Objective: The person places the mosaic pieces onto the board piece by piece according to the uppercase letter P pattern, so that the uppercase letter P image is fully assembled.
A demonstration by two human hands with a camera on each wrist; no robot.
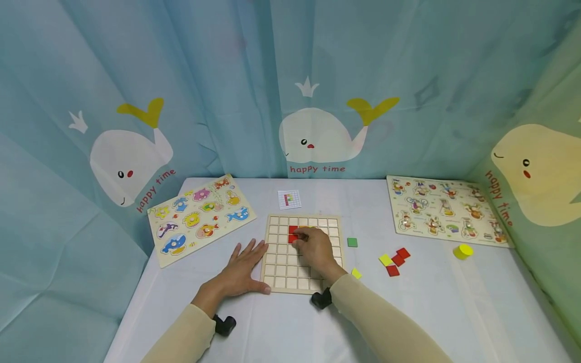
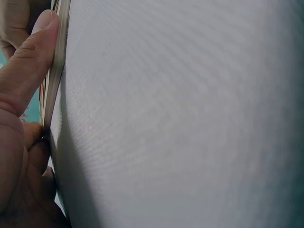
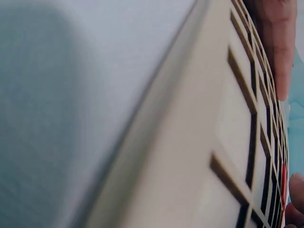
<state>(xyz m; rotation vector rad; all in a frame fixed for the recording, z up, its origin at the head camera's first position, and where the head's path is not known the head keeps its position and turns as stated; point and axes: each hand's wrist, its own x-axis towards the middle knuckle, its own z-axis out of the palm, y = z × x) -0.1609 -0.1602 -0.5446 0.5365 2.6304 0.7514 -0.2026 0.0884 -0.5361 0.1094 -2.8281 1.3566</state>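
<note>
A wooden grid board (image 1: 278, 262) lies in the middle of the white table. Two red tiles (image 1: 292, 232) sit in its upper cells. My right hand (image 1: 314, 248) reaches over the board, its bent fingertips pinching the lower red tile; a bit of yellow shows just past the knuckles. In the right wrist view the board (image 3: 223, 137) fills the frame, with a red tile (image 3: 283, 179) beside a fingertip. My left hand (image 1: 242, 268) lies flat on the table, thumb against the board's left edge. The left wrist view shows that thumb (image 2: 29, 66) pressed on the board's edge (image 2: 58, 71).
Loose tiles lie right of the board: green (image 1: 352, 242), yellow (image 1: 385, 259), three red (image 1: 398, 260), and a yellow one (image 1: 356, 274) by my sleeve. A yellow cylinder (image 1: 463, 251), a pattern card (image 1: 289, 199) and two animal puzzles (image 1: 201, 217) (image 1: 447, 210) flank it. Curtains enclose the table.
</note>
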